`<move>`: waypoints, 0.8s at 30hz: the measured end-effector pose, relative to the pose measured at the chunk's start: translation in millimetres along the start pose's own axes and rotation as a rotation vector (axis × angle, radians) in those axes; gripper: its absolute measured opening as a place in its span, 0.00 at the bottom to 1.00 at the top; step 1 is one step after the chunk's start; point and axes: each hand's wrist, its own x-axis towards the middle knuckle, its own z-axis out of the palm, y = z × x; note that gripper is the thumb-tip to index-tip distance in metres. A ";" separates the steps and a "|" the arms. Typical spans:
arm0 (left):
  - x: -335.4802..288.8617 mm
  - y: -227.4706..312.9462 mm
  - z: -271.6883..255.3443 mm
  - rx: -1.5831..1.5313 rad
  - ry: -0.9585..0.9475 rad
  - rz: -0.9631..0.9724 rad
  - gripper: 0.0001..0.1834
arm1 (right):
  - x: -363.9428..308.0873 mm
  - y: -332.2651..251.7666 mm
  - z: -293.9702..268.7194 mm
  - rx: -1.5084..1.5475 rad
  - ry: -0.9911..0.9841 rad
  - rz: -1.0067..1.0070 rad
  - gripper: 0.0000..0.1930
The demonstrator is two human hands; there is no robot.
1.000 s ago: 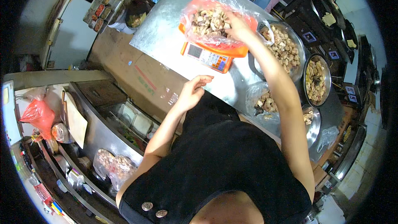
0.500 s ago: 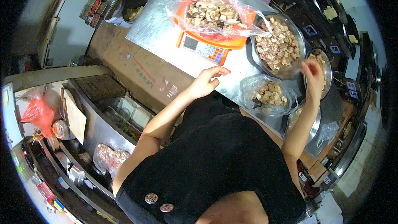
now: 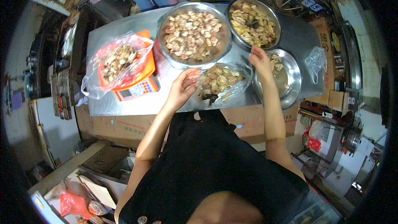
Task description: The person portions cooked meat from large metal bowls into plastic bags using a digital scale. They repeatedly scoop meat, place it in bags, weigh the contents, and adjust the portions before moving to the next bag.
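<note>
- Left hand (image 3: pixel 183 88): loosely curled, seemingly empty, beside clear bag (image 3: pixel 232 88).
- Right hand (image 3: pixel 261 63): bent near steel plate (image 3: pixel 292 79); grasp unclear.
- Scale (image 3: pixel 150 67) bears second bag's (image 3: pixel 95 71) weight.

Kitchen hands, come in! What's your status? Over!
Left hand open beside clear bag of food pieces, contact unclear. Right hand near shallow steel bowl, grip unclear. Big steel bowl crowds bag's far side.

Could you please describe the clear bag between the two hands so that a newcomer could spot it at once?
On the metal table, find the largest steel bowl. Just below it in the picture, between the left hand and the right hand, lies the clear bag of food. Unlike the bag on the scale beside the left hand, it rests on the table itself.
</note>
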 end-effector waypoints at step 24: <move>127.5 -65.3 -31.4 0.705 0.609 0.050 0.76 | 173.9 -39.5 154.1 -0.261 -0.355 0.058 0.30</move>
